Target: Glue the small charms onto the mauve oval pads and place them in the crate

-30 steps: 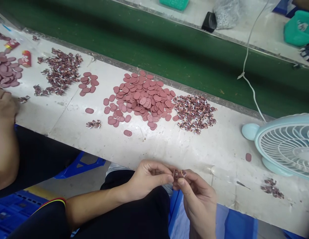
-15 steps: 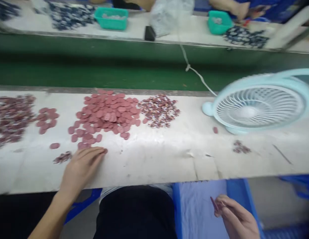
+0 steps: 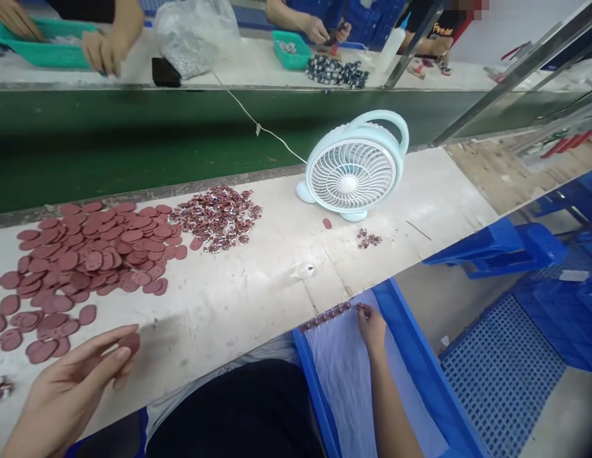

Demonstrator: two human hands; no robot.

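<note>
My left hand (image 3: 74, 391) is over the near left of the white table, pinching a flat reddish-brown oval disc (image 3: 130, 343) between thumb and fingers. Beyond it spreads a pile of similar oval discs (image 3: 95, 251). My right hand (image 3: 371, 324) reaches into a blue crate (image 3: 400, 318) below the table edge, which is lined with a thin white sheet (image 3: 343, 375). Its fingers are closed on a small dark-red piece (image 3: 360, 307), partly hidden. That piece is at the end of a row of reddish pieces (image 3: 327, 315) along the crate's far end.
A heap of small shiny reddish pieces (image 3: 222, 216) adjoins the discs. A light-blue fan (image 3: 348, 184) stands at the table's back, its white cord (image 3: 276, 137) crossing the gap. A smaller cluster of pieces (image 3: 369, 238) lies near it. Co-workers' hands work across the green gap.
The view has swung right. My left hand has lifted a disc off the table. My right hand has moved from above the crate to the row at its far end.
</note>
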